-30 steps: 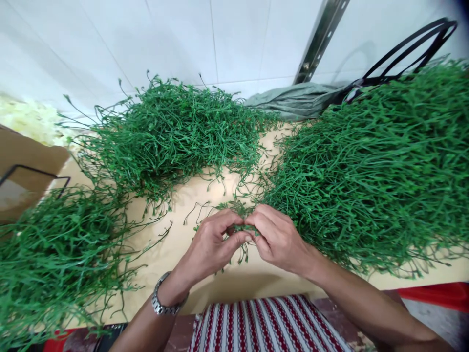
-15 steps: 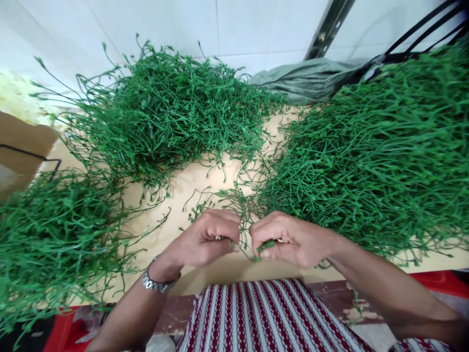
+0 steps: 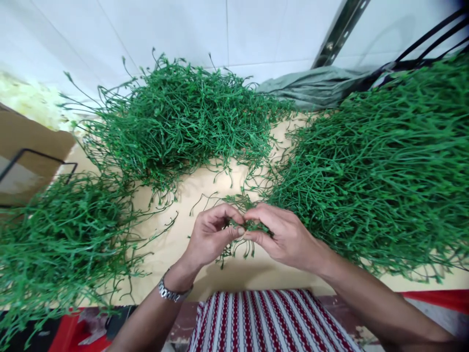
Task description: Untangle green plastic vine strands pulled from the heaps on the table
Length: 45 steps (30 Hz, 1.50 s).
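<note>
My left hand (image 3: 217, 231) and my right hand (image 3: 280, 234) meet over the front middle of the table. Both are closed, thumb and fingertips pinching thin green stems with small budded tips, which look like artificial flower stems. The fingertips of the two hands touch or nearly touch. A few stem ends (image 3: 251, 247) dangle below the fingers, and others show between the hands. Just past my hands lies a small loose cluster of stems (image 3: 240, 199). Beside my right hand rises a large heap of the same stems (image 3: 381, 171).
Another stem heap (image 3: 183, 117) lies against the white wall (image 3: 256, 29), and a third (image 3: 69, 234) spreads at the left. A cardboard box (image 3: 32, 142) with a black wire frame stands far left. Grey-green cloth (image 3: 311, 85) lies at the back. The tabletop (image 3: 205, 183) is pale yellow.
My hands have come together from a small gap, fingertips now meeting. More stem ends hang below them. The whole view has shifted slightly, so the heaps appear further right and lower.
</note>
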Motion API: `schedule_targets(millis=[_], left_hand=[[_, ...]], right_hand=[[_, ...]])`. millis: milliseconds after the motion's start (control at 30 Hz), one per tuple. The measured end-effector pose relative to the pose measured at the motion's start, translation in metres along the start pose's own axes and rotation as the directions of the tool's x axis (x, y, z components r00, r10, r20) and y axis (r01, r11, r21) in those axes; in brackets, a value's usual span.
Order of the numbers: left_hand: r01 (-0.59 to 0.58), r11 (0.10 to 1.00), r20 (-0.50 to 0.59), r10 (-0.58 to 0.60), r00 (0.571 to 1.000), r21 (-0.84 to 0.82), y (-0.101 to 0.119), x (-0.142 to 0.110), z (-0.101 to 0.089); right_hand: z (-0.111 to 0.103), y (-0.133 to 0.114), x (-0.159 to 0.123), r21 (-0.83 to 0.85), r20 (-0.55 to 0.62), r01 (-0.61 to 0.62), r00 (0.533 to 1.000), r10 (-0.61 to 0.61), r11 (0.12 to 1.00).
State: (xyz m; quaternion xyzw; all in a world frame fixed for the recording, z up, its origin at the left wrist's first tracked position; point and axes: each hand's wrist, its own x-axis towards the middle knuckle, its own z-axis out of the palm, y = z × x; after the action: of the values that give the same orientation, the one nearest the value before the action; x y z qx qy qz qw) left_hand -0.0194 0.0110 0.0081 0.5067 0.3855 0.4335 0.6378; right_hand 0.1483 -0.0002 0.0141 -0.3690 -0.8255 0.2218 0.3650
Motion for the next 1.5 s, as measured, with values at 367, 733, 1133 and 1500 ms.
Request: schedule_targets(millis=[367, 733, 1133, 1500], left_hand=[[-0.073, 0.986, -0.025, 0.077, 0.997, 0.149, 0.005, -0.004, 0.004], [-0.297, 0.715, 0.302, 0.125, 0.945, 0.633, 0.018, -0.005, 0.003], [-0.216, 0.876, 0.501, -0.033, 0.865, 0.432, 0.029, -0.005, -0.006], [0.104, 0.966, 0.033, -0.099, 0.995, -0.236, 0.008, 0.005, -0.012]], right_hand=[[0.001, 0.004, -0.009, -0.314, -0.033, 0.088, 0.994, -0.104, 0.945], [-0.013, -0.001, -0.005, -0.109, 0.255, 0.013, 0.967, 0.016, 0.994], [-0.021, 0.004, 0.009, 0.417, 0.571, -0.176, 0.814, -0.106, 0.892], [-0.021, 0.012, -0.004, 0.579, 0.272, -0.361, 0.931, 0.245, 0.731]])
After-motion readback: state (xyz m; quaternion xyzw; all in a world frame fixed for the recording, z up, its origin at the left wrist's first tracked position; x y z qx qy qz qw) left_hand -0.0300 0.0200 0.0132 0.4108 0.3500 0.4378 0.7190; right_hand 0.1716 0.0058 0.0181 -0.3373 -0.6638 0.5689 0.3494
